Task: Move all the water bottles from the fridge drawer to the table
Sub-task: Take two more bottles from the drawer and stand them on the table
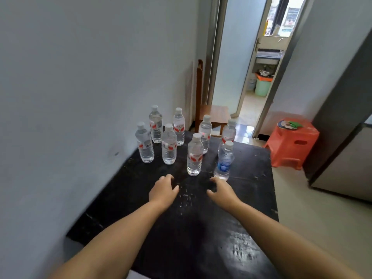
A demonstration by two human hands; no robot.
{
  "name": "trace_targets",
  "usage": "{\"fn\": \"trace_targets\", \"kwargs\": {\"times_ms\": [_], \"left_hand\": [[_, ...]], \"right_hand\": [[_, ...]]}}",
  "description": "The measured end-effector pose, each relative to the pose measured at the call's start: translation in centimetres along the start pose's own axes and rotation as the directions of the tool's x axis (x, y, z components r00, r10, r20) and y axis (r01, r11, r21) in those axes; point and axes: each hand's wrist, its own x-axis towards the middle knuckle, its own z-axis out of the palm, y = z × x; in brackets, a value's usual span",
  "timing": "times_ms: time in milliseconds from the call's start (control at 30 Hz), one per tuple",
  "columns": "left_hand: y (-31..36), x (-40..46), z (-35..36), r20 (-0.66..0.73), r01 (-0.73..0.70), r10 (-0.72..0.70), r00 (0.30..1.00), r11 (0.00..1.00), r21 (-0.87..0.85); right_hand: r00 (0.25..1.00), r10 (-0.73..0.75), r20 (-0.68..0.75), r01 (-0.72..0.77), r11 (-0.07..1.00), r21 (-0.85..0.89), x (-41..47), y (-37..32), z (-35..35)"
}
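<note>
Head view: blue-label bottle [223, 162] beside right fingers [215, 180] (empty).

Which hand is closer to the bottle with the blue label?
The right hand. Its fingertips nearly reach the base of the blue-label bottle; the left hand sits farther left, empty.

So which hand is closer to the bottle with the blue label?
The right hand: its fingertips are just at the base of the blue-label bottle. The left hand sits further left, nearer the red-label bottle.
</note>
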Motion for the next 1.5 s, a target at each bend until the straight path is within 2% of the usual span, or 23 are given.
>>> {"fn": "trace_targets", "kwargs": {"times_ms": [233, 367, 533, 700, 800, 1000, 1067, 1200, 1267, 1333, 1367, 1500], "left_hand": [[-4.7, -8.7, -2.1, -0.085, 0.143, -0.141, 0.986, 0.990, 0.017], [-9.3, -13.2, -4.4, -0.140, 0.252, -0.251, 0.958, 0.968, -0.014], [-15.7, -18.5, -8.5, -0.212, 0.378, -0.387, 0.897, 0.922, -0.086], [-23.0, -26.2, -14.6, -0.305, 0.541, -0.550, 0.778, 0.832, -0.119], [-26.6, -30.9, -17.1, -0.347, 0.626, -0.635, 0.690, 0.765, -0.152], [-29.9, -39.5, -18.2, -0.399, 0.734, -0.747, 0.531, 0.642, -0.224], [-30.9, -42.9, -17.6, -0.401, 0.775, -0.808, 0.433, 0.560, -0.292], [-31.1, -49.3, -16.4, -0.390, 0.813, -0.889, 0.238, 0.402, -0.421], [-30.2, -53.1, -15.0, -0.368, 0.811, -0.924, 0.102, 0.291, -0.507], [-29.2, -55.8, -13.5, -0.353, 0.777, -0.935, -0.036, 0.196, -0.598], [-27.6, -57.9, -11.7, -0.323, 0.732, -0.935, -0.147, 0.117, -0.671], [-21.9, -63.1, -6.1, -0.212, 0.650, -0.895, -0.392, -0.106, -0.752]], "right_hand": [[0.976, -0.158, 0.150, 0.176, 0.977, -0.117, -5.0, -3.6, 3.9], [0.931, -0.271, 0.245, 0.319, 0.929, -0.188, -6.7, -7.8, 7.1], [0.853, -0.375, 0.363, 0.463, 0.865, -0.194, -8.0, -14.2, 12.1], [0.708, -0.518, 0.481, 0.652, 0.740, -0.164, -11.6, -23.4, 19.2], [0.592, -0.601, 0.537, 0.773, 0.611, -0.169, -14.9, -27.9, 23.5], [0.272, -0.700, 0.660, 0.962, 0.220, -0.163, -22.0, -34.2, 29.9], [0.141, -0.697, 0.703, 0.990, 0.091, -0.109, -24.7, -35.4, 32.1], [-0.068, -0.647, 0.759, 0.996, -0.092, 0.011, -29.5, -36.6, 35.4], [-0.207, -0.600, 0.773, 0.974, -0.198, 0.107, -32.5, -36.7, 37.4], [-0.314, -0.551, 0.773, 0.943, -0.275, 0.187, -35.0, -36.5, 38.4], [-0.400, -0.493, 0.773, 0.906, -0.341, 0.252, -37.1, -35.9, 39.0], [-0.593, -0.346, 0.727, 0.784, -0.456, 0.422, -43.0, -33.2, 40.0]]}}
